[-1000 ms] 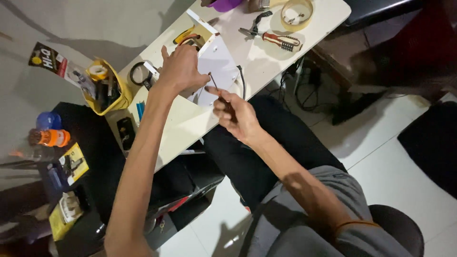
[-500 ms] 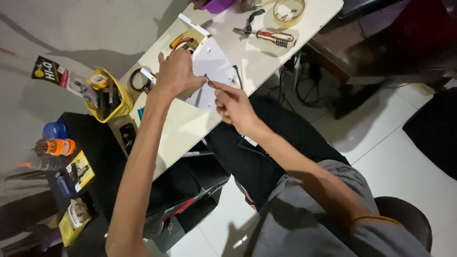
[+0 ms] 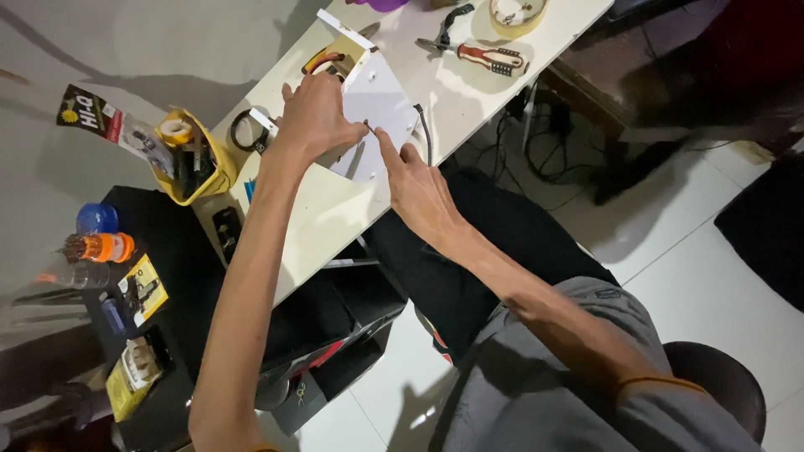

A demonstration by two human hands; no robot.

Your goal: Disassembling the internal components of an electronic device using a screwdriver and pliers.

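Note:
A white panel lies tilted on the pale table, with a small white box frame at its far end. My left hand lies curled over the panel's left side and holds it down. Just to the right, my right hand reaches in, its index finger and thumb pinched on a thin dark pin set against the panel face. A black wire runs along the panel's right edge beside that hand.
Red-handled pliers and a tape roll lie at the table's far end. A yellow tool tub and a black ring sit left. A black stand holds bottles and yellow packs. Cables trail on the floor.
My right hand has moved up from the panel's lower edge onto its face, bringing the pin to the surface. My left hand stays on the panel.

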